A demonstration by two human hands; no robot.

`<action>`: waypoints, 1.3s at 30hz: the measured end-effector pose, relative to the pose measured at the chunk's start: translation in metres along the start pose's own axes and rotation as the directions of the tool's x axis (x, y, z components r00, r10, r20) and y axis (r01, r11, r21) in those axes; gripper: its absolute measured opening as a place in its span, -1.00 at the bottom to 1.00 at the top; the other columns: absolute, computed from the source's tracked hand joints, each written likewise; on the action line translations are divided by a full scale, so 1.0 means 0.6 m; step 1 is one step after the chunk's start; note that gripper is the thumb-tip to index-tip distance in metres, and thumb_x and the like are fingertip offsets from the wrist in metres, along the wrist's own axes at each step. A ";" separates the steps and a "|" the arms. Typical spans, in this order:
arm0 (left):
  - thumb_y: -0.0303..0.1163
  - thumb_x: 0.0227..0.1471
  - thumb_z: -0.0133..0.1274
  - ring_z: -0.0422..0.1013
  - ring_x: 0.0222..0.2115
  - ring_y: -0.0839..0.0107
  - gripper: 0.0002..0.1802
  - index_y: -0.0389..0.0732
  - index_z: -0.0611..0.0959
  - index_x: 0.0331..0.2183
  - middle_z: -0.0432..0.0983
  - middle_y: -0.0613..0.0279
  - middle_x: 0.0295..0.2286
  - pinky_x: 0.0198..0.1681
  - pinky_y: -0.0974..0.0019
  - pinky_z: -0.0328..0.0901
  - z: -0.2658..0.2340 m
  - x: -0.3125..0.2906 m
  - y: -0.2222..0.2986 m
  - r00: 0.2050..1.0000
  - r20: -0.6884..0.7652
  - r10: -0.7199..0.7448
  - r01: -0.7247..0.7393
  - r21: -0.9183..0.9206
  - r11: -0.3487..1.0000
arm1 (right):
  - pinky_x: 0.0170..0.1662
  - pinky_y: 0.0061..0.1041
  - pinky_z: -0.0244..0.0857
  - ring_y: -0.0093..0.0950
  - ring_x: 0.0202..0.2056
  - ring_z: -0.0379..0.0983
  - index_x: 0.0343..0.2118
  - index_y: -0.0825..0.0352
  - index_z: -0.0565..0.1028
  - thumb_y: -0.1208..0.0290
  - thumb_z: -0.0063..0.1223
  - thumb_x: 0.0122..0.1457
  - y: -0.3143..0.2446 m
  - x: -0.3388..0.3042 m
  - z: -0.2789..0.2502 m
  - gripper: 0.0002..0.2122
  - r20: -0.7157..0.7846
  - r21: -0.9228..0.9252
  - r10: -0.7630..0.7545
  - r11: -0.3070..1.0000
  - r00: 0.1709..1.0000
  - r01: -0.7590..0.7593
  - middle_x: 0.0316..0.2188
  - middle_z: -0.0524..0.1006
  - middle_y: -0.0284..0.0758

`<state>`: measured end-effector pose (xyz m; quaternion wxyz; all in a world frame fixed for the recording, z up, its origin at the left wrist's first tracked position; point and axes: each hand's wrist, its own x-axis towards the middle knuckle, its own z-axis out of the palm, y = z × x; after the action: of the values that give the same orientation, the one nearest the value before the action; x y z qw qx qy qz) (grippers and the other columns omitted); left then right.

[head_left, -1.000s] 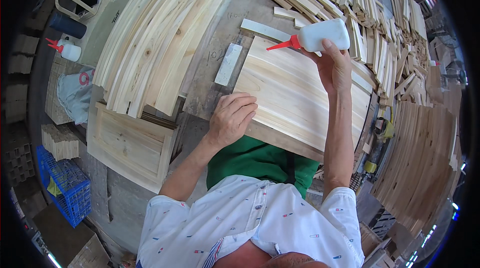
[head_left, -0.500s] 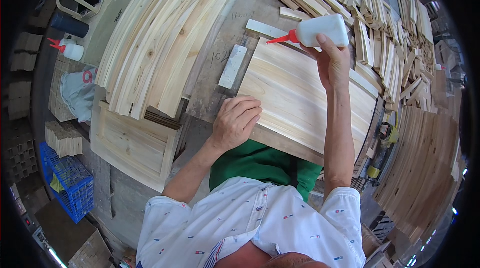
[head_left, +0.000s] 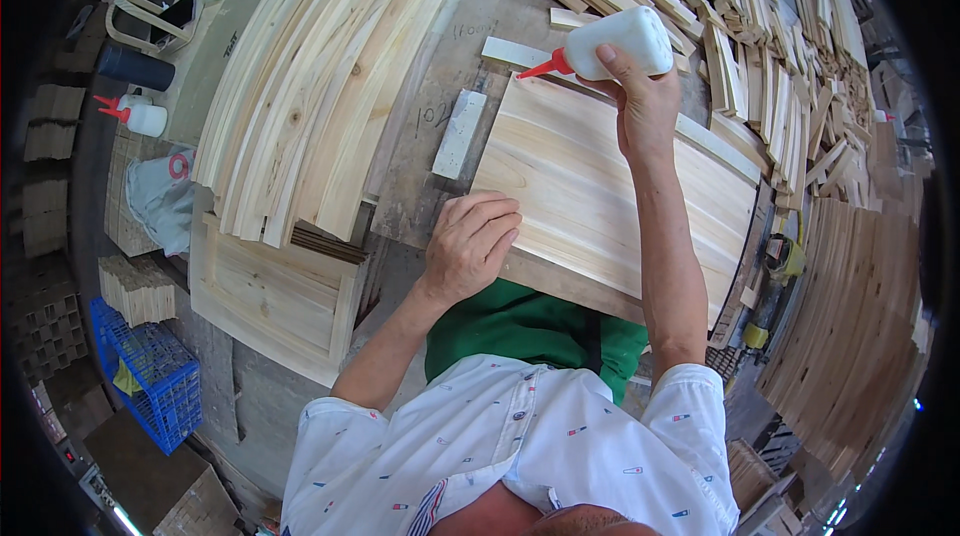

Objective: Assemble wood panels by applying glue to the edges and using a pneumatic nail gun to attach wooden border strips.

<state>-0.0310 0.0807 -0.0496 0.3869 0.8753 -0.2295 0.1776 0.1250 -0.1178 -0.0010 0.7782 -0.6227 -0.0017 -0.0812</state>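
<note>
My right hand (head_left: 645, 101) is wrapped round a white glue bottle (head_left: 622, 41) with a red nozzle. The bottle is tilted, its nozzle tip close to the far left corner of a pale wooden panel (head_left: 590, 176). Whether the tip touches the wood I cannot tell. At the panel's near left corner, my left hand (head_left: 473, 244) presses on the edge with curled fingers. Along the panel's far side runs a light wooden strip (head_left: 720, 151). A short whitish block (head_left: 460, 134) lies just left of the panel.
Long boards (head_left: 320, 86) are stacked at the left above a framed panel (head_left: 270, 281). Loose wood strips (head_left: 770, 86) pile up at the far right, near tall stacked boards (head_left: 850, 306). A second glue bottle (head_left: 145, 117) and a blue crate (head_left: 150, 376) are at far left.
The glue bottle in my right hand has shifted left and slightly away from me, its nozzle following toward the panel's far left corner. My left hand stays on the near corner.
</note>
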 end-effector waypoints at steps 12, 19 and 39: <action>-0.52 -0.14 0.19 0.44 -0.17 0.32 -0.85 -0.22 0.65 -0.38 0.55 0.29 -0.28 -0.12 0.25 0.28 0.002 0.000 -0.001 1.000 0.014 0.015 -0.015 0.008 1.000 | -0.27 -0.34 0.60 -0.25 -0.13 0.51 0.02 0.44 0.28 0.49 0.21 0.07 0.003 -0.017 -0.012 -0.53 -0.125 0.002 -0.068 0.998 0.990 0.068 -0.13 0.45 -0.13; -0.53 -0.15 0.19 0.44 -0.17 0.30 -0.85 -0.21 0.64 -0.40 0.56 0.28 -0.28 -0.11 0.25 0.28 0.002 0.003 0.003 1.000 0.009 0.009 -0.009 0.012 1.000 | -0.25 -0.36 0.59 -0.27 -0.14 0.51 0.00 0.43 0.24 0.48 0.24 0.05 -0.021 -0.036 -0.092 -0.51 -0.166 -0.039 -0.046 0.998 0.985 0.040 -0.14 0.43 -0.13; -0.57 -0.11 0.16 0.43 -0.16 0.22 -0.85 -0.23 0.64 -0.37 0.55 0.22 -0.29 -0.05 0.21 0.28 0.007 0.002 0.013 0.999 0.040 0.005 -0.007 0.051 0.999 | -0.40 -0.38 0.59 -0.31 -0.23 0.54 -0.05 0.40 0.31 0.51 0.25 0.03 -0.122 -0.138 -0.396 -0.57 -0.536 -0.234 -0.211 0.967 0.817 0.097 -0.17 0.47 -0.18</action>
<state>-0.0333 0.0725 -0.0471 0.3592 0.8876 -0.2353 0.1669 0.0107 -0.3534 0.0078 0.6706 -0.6432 0.1822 -0.3216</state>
